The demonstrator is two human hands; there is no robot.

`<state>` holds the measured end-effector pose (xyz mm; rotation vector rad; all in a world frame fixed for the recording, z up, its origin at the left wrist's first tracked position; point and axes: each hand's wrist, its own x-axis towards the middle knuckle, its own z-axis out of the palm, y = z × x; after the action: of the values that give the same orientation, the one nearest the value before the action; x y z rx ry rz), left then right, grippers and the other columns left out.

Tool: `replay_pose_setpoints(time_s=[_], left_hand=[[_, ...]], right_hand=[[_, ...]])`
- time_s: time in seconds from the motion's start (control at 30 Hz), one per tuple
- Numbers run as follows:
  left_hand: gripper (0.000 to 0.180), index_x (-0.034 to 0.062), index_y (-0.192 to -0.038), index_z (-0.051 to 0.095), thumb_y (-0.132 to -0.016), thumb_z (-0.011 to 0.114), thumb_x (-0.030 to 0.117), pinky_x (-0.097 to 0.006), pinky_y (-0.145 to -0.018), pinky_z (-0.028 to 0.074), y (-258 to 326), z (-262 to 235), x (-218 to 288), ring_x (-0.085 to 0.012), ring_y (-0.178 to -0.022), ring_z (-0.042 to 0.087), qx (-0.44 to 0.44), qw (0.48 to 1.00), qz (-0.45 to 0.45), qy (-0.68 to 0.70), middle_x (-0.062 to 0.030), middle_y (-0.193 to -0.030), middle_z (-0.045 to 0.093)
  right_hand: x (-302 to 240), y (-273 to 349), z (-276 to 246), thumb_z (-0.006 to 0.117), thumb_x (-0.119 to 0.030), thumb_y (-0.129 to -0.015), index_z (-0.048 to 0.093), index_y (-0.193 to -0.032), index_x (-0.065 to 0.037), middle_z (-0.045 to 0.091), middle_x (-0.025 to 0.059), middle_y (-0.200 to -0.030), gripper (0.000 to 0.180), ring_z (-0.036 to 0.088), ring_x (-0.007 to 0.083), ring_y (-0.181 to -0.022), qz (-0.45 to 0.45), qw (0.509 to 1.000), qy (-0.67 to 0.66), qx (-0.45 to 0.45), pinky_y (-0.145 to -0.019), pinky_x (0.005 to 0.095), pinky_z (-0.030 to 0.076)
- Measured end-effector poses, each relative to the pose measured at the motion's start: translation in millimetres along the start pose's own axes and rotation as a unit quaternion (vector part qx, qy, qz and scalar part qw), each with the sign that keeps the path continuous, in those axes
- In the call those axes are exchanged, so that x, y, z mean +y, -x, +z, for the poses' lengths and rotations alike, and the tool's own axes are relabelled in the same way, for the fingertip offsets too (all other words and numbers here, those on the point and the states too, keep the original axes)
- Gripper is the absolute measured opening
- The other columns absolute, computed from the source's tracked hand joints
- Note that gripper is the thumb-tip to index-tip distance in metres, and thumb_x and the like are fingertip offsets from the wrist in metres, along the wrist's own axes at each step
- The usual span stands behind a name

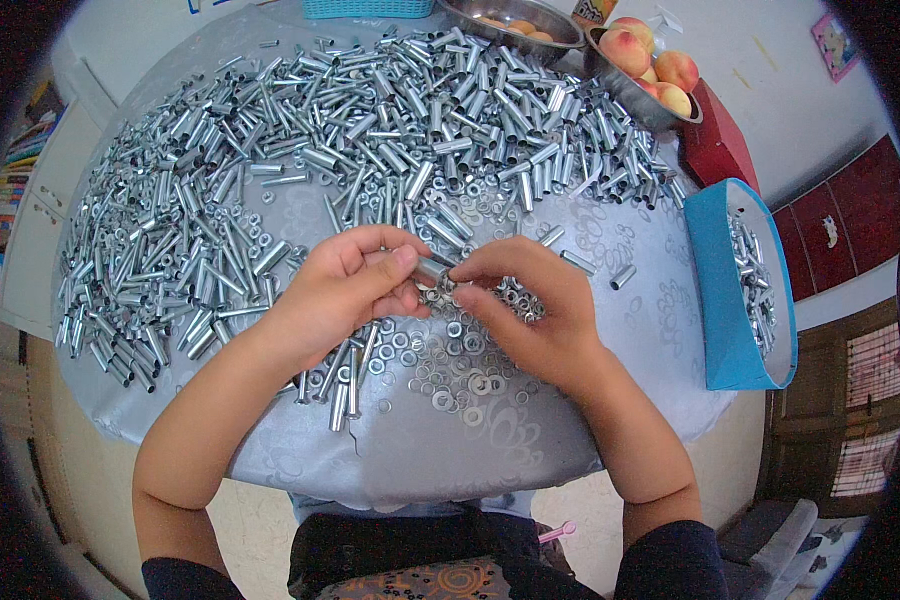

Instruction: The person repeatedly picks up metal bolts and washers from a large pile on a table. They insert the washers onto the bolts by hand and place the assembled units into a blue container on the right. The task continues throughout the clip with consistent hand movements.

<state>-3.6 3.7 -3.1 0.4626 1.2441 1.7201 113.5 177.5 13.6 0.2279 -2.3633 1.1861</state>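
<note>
At the worktop's (530, 440) near edge, left hand (345, 290) pinches a steel tube (432, 270) while right hand (525, 310) pinches a washer (448, 287) at its end; a large tube heap (370, 130) remains, blue box (745, 290) partly filled

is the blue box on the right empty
No, the blue box at the table's right edge holds a row of metal tubes along its inside.

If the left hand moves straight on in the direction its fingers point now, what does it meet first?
Most likely the right hand: the left hand points rightward with a small metal tube, and the right fingertips already sit at the tube's end.
</note>
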Motion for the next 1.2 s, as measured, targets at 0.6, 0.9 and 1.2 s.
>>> replay_pose_setpoints(time_s=[0.6,0.9,1.2], left_hand=[[0.023,-0.0004,-0.098,0.061,-0.096,0.055,0.022,-0.029,-0.060,0.054,4.8,-3.0,1.9,-0.0098,-0.053,0.053,-0.062,0.998,0.006,-0.012,-0.0055,-0.068,0.060],[0.038,-0.0035,-0.117,0.059,-0.093,0.059,0.025,-0.031,-0.088,0.047,4.7,6.4,-2.5,-0.0170,-0.098,0.061,-0.057,0.983,0.126,-0.124,-0.0113,-0.107,0.065],[0.034,-0.0034,-0.109,0.064,-0.077,0.075,0.005,-0.031,-0.090,0.046,12.6,13.3,-1.3,-0.0194,-0.102,0.061,-0.018,0.937,0.187,-0.296,-0.0122,-0.108,0.066]], right_hand=[[-4.4,-0.2,-4.8,0.074,-0.007,-0.078,0.071,-0.089,-0.004,0.069,0.0086,-0.085,0.013,0.066,0.0182,-0.076,0.066,0.996,-0.059,0.004,-0.068,0.0284,0.051],[-6.9,-4.0,-15.6,0.073,-0.006,-0.078,0.072,-0.089,-0.004,0.070,0.0087,-0.084,0.012,0.066,0.0200,-0.076,0.035,0.999,-0.008,-0.007,-0.070,0.0302,0.051],[-6.2,-2.1,-14.2,0.072,-0.007,-0.078,0.071,-0.094,-0.007,0.063,0.0071,-0.088,0.016,0.062,0.0214,-0.083,0.007,0.998,-0.003,-0.065,-0.072,0.0306,0.050]])
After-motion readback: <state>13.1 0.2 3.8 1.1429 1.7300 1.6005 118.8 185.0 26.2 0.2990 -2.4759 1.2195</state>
